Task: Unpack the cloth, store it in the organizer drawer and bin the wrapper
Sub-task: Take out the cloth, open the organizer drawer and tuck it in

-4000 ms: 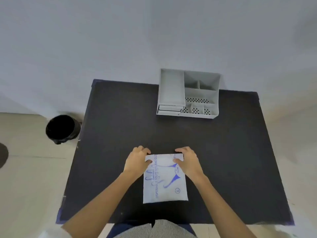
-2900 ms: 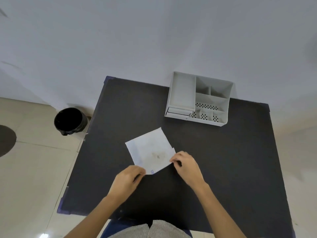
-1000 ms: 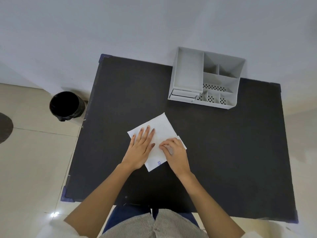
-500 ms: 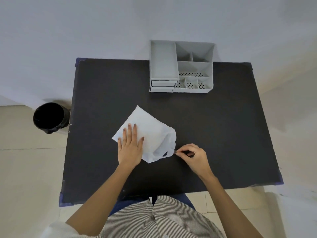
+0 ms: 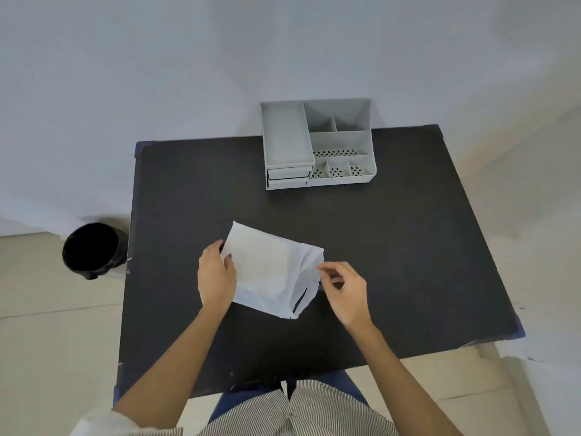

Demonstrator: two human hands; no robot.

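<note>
Both hands work at mid-frame: the left hand (image 5: 216, 278) curls round the left edge of the wrapper (image 5: 267, 275), thumb on top, while the right hand (image 5: 344, 289) pinches its crumpled right end between thumb and forefinger. That wrapper is a thin, white, roughly square pouch, puffed and creased, lying tilted on the matte black table (image 5: 393, 253). Farther up, right of centre, sits the grey plastic organizer (image 5: 317, 144), with perforated trays and two shut drawers. At left, a round black bin (image 5: 91, 250) stands on beige tiles below a plain pale wall.
</note>
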